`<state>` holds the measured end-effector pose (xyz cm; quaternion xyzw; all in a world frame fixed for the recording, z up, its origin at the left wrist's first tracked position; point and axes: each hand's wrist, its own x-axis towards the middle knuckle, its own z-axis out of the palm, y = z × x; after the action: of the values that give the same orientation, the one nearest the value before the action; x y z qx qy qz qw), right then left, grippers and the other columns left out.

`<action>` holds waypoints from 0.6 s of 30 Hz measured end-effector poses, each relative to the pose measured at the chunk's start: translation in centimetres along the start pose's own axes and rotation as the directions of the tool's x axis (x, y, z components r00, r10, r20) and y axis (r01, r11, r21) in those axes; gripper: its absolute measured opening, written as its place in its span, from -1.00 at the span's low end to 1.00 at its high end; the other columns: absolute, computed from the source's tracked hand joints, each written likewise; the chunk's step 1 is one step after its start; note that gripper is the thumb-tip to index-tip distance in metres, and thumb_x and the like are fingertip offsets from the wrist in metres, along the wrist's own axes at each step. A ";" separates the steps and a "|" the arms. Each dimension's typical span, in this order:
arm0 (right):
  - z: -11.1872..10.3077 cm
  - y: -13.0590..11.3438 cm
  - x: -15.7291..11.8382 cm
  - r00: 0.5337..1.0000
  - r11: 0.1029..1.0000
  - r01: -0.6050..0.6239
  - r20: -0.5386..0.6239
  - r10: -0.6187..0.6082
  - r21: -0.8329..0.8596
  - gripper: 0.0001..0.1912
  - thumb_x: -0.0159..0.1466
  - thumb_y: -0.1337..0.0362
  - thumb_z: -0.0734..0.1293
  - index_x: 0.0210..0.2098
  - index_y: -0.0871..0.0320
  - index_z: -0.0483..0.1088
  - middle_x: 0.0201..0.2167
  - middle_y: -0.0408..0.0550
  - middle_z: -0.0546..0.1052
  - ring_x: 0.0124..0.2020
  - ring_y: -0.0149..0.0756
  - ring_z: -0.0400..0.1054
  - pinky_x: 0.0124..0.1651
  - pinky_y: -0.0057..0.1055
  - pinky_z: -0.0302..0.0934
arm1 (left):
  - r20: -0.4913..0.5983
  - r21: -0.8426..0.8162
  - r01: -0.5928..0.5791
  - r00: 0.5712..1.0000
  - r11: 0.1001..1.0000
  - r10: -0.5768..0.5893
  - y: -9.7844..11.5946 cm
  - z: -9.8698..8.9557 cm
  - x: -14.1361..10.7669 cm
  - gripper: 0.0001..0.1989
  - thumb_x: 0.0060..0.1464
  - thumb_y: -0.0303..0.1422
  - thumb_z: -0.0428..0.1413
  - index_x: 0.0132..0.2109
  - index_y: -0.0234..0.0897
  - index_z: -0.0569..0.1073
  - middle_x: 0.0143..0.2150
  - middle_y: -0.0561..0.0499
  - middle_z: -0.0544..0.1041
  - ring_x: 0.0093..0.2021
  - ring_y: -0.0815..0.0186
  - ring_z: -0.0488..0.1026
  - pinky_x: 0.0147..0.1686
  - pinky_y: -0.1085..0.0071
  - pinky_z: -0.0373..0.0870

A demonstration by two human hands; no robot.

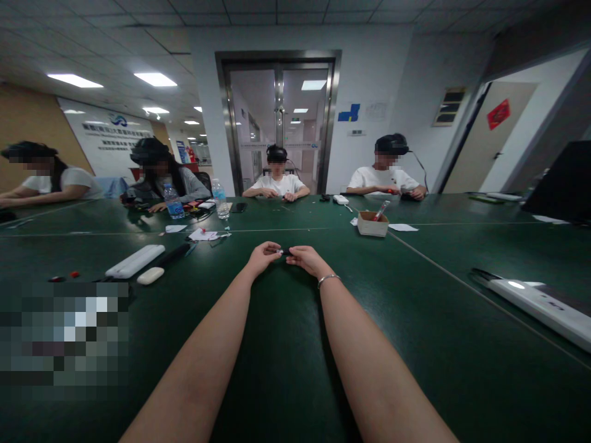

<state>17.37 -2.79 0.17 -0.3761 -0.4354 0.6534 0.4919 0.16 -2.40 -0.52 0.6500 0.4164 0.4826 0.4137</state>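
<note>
Both my arms reach forward over the green table (pixel 286 363). Between my fingertips is a small black-and-silver object (pixel 285 252), short and slim; its exact kind is too small to make out. My left hand (pixel 264 258) pinches its silvery end with thumb and fingers. On the other side, my right hand (pixel 308 259) closes on its dark end, a metal bracelet (pixel 328 280) round the wrist. The object is held roughly level, close above the tabletop.
A white power strip (pixel 135 261) and a white mouse-like item (pixel 151 275) lie to the left. Two water bottles (pixel 173 202) stand further back. Ahead right is a small box (pixel 372 225) holding a pen. Several people in headsets sit around the table. A white device (pixel 545 307) lies right.
</note>
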 end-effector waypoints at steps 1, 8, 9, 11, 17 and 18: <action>0.0 0.0 0.0 1.000 1.000 -0.001 -0.001 0.001 -0.002 -0.93 0.14 0.50 0.33 -0.48 0.35 0.38 -0.59 -0.05 0.43 -0.56 -0.42 0.40 -0.40 -0.48 0.39 | 0.002 0.004 -0.001 1.000 1.000 0.001 -0.1 0.0 0.1 -0.64 -0.24 -0.29 0.25 -0.22 -0.31 0.44 -0.25 -0.06 0.48 -0.32 0.35 0.40 -0.35 0.43 0.34; 0.1 0.0 0.0 1.000 1.000 0.003 -0.008 -0.003 -0.013 -0.90 0.16 0.52 0.29 -0.49 0.34 0.38 -0.59 -0.06 0.43 -0.55 -0.43 0.39 -0.37 -0.47 0.39 | 0.019 0.054 0.113 0.993 0.992 -0.114 -0.6 0.4 0.7 -0.68 0.01 -0.16 0.04 -0.21 -0.32 0.42 -0.38 -0.02 0.47 -0.42 0.40 0.38 -0.46 0.48 0.27; 0.1 0.0 0.0 1.000 1.000 0.004 -0.007 -0.005 -0.013 -0.90 0.16 0.52 0.29 -0.49 0.34 0.38 -0.59 -0.06 0.43 -0.55 -0.43 0.40 -0.37 -0.47 0.39 | 0.021 0.055 0.115 0.993 0.992 -0.116 -0.7 0.5 0.7 -0.68 0.02 -0.16 0.02 -0.21 -0.33 0.42 -0.44 0.00 0.45 -0.47 0.41 0.35 -0.49 0.49 0.25; 0.1 0.0 -0.1 1.000 1.000 0.004 -0.005 -0.005 -0.010 -0.91 0.15 0.53 0.30 -0.48 0.35 0.38 -0.59 -0.05 0.43 -0.55 -0.43 0.40 -0.38 -0.47 0.39 | 0.029 0.048 0.098 0.995 0.994 -0.100 -0.7 0.5 0.8 -0.69 0.02 -0.18 0.03 -0.22 -0.34 0.41 -0.52 0.04 0.40 -0.52 0.43 0.32 -0.52 0.50 0.22; 0.1 0.0 -0.1 1.000 1.000 0.001 -0.008 -0.001 -0.010 -0.89 0.18 0.53 0.26 -0.47 0.36 0.37 -0.60 -0.05 0.43 -0.56 -0.43 0.41 -0.39 -0.48 0.40 | 0.020 0.021 0.077 0.997 0.997 -0.077 -0.3 0.3 0.4 -0.72 -0.06 -0.27 0.12 -0.20 -0.33 0.42 -0.41 0.01 0.44 -0.46 0.43 0.33 -0.48 0.50 0.25; 0.1 0.0 0.0 1.000 1.000 0.000 -0.010 0.000 -0.009 -0.89 0.18 0.53 0.27 -0.47 0.35 0.37 -0.60 -0.05 0.43 -0.55 -0.43 0.41 -0.39 -0.48 0.40 | 0.016 0.025 0.079 0.997 0.997 -0.080 -0.2 0.3 0.4 -0.71 -0.08 -0.28 0.13 -0.19 -0.33 0.42 -0.38 0.00 0.45 -0.45 0.43 0.34 -0.48 0.50 0.26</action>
<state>17.32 -2.83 0.20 -0.3816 -0.4359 0.6495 0.4924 0.52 -2.06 -0.65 0.6420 0.4441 0.4551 0.4284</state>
